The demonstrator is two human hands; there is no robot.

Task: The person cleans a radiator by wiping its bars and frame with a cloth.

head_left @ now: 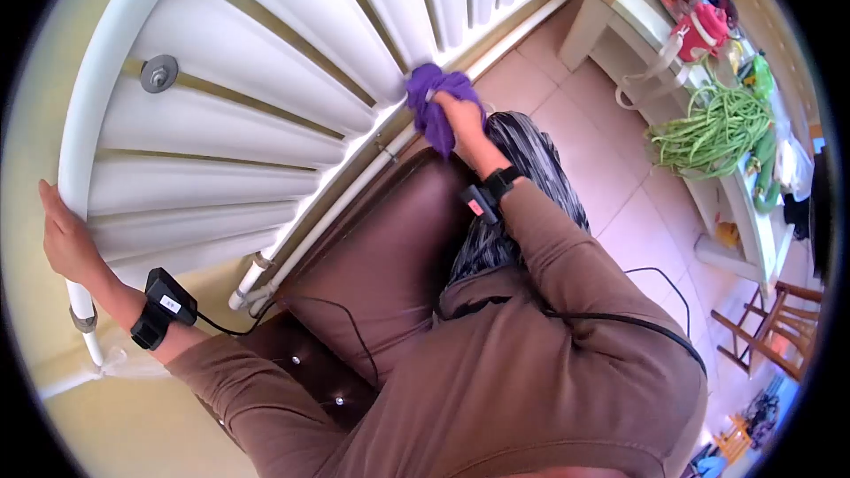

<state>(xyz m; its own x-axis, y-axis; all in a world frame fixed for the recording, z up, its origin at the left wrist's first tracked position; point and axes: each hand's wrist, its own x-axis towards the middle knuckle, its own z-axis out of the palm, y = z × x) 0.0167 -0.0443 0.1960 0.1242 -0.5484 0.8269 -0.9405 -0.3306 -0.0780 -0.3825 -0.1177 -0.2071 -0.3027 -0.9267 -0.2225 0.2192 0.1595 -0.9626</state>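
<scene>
A purple cloth (pixel 434 111) is bunched in my right hand (pixel 462 119), its fingers closed round it. The cloth touches the lower edge of the white radiator (pixel 266 97), near the middle of its length. My left hand (pixel 69 239) is at the radiator's left end, by the curved white pipe (pixel 78 142). Its fingers reach behind that pipe and are partly hidden, so I cannot tell how tightly they grip. Both wrists wear black strapped devices with cables.
Below me is a brown padded seat (pixel 381 248) against the radiator. White pipes (pixel 328 186) run along the radiator's base. On the right, a tiled bench (pixel 637 18) holds green beans (pixel 717 128), bags and a pink item. A wooden chair (pixel 779 327) stands farther back.
</scene>
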